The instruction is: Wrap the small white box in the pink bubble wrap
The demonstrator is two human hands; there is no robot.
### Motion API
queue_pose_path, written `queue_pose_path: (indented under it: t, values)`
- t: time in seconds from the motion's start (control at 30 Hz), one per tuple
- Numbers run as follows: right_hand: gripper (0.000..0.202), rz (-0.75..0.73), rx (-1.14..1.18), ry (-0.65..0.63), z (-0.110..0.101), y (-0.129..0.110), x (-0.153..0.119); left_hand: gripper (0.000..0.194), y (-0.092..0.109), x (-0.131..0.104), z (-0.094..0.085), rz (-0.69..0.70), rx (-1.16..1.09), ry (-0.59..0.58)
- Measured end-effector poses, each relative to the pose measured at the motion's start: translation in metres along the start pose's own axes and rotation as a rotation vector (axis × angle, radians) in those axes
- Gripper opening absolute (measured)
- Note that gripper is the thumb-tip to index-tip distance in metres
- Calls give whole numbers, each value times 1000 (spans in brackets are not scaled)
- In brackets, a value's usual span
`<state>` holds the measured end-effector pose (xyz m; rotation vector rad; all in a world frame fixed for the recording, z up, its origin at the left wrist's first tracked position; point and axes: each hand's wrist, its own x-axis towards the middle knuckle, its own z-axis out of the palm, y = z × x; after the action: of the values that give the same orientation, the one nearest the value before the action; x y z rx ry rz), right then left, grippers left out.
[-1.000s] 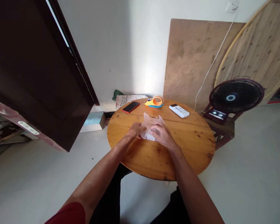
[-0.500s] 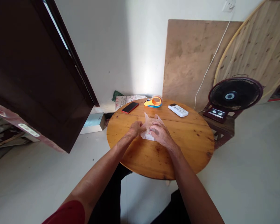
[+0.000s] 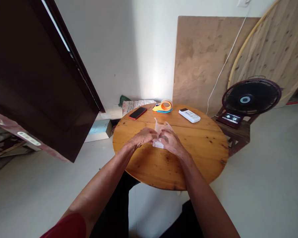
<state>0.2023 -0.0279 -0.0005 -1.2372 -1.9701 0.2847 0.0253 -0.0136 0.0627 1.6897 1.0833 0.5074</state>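
The left hand (image 3: 146, 136) and right hand (image 3: 172, 141) grip the thin wrap (image 3: 160, 127), which looks part folded, its far corners left loose.

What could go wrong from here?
1. The wrap looks thin and crumpled, and the left hand and right hand are both at it; a hard pull might tear it.
2. The phone lies near the table edge, so a knock could send it off.
3. The fan stands close by; if running, which I can't tell, its draught might lift the wrap.
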Motion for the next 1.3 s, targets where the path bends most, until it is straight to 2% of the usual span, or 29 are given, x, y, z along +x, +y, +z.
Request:
queue_pose_path:
  t: [0.1, 0.23, 0.33, 0.47, 0.67, 0.9, 0.97, 1.13, 1.2, 1.3]
  values:
    - [21, 10, 22, -5, 0, 2, -1, 20, -7, -3, 1, 138, 161, -28]
    - [27, 9, 28, -6, 1, 6, -1, 23, -20, 1, 14, 263, 438, 172]
    - [30, 5, 4, -12, 1, 5, -1, 22, -29, 3, 24, 326, 545, 294]
    - [31, 46, 4, 32, -6, 0, -1, 24, -36, 0, 29, 392, 573, 344]
    - [29, 189, -44, 207, -17, 5, -3, 21, -53, 4, 30, 598, 558, 381]
    - [14, 281, -67, 258, -23, 12, -4, 24, -71, 13, 34, 734, 468, 428]
    - [22, 376, -41, 243, -28, 11, -6, 23, -72, 13, 34, 759, 461, 445]
    - [32, 572, 87, 102, -43, -1, -20, 22, -72, 14, 34, 776, 456, 467]
    - [33, 598, 143, 55, -47, -8, -27, 22, -73, 14, 34, 773, 454, 472]
    - [35, 560, 151, 8, -47, -15, -32, 22, -73, 14, 35, 766, 453, 480]
